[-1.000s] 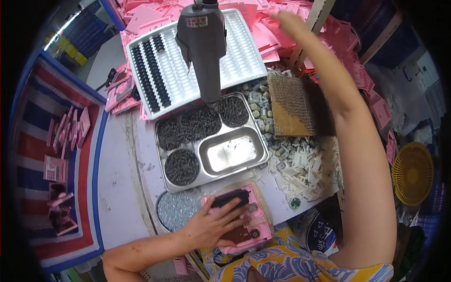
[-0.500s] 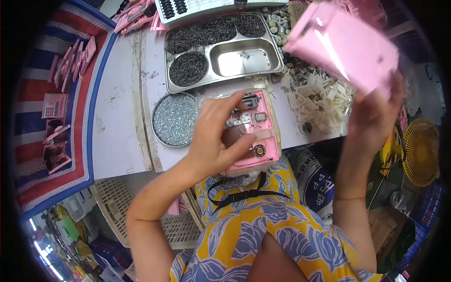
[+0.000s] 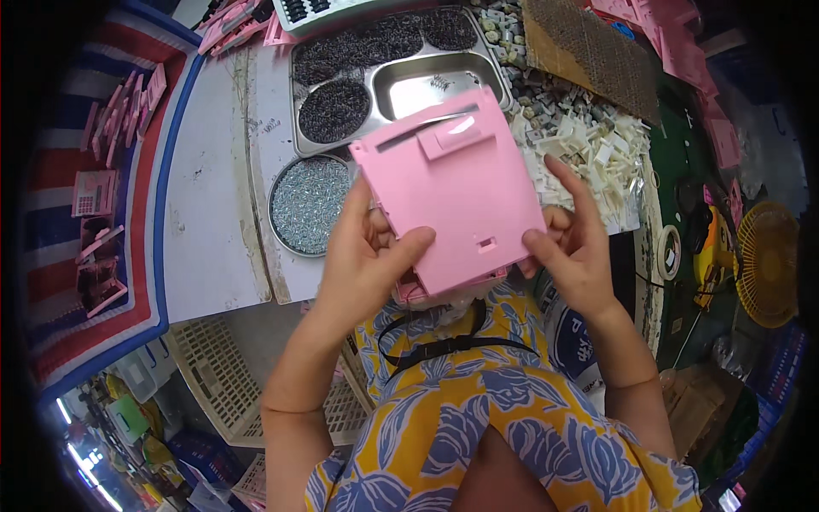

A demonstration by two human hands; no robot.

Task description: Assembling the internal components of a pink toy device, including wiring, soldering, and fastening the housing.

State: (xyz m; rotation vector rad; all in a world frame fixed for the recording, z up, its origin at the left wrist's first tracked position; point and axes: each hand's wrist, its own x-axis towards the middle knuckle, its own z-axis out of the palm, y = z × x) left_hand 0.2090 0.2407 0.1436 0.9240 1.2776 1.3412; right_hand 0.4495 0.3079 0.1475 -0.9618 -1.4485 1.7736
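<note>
A flat pink plastic cover (image 3: 465,200) with a slot, a raised block near its far edge and a small cut-out is tilted between my two hands. My left hand (image 3: 368,256) grips its left edge, thumb on top and fingers beneath. On the right edge, the thumb of my right hand (image 3: 576,247) presses on top, with the index finger lifted clear. Under the cover lies an open pink case (image 3: 411,293), of which only a sliver shows at the near side; its inner parts are hidden.
Beyond the cover stands a steel compartment tray (image 3: 299,141) of small dark parts. A round tin (image 3: 311,205) of silver screws sits to its near left. White plastic pieces (image 3: 597,154), cardboard (image 3: 589,55) and a yellow fan (image 3: 768,264) are at right; a plastic basket (image 3: 217,367) is below.
My right hand has brought the pink cover from the upper right down over the open case. My left hand has left the case's inside and taken the cover's left edge.
</note>
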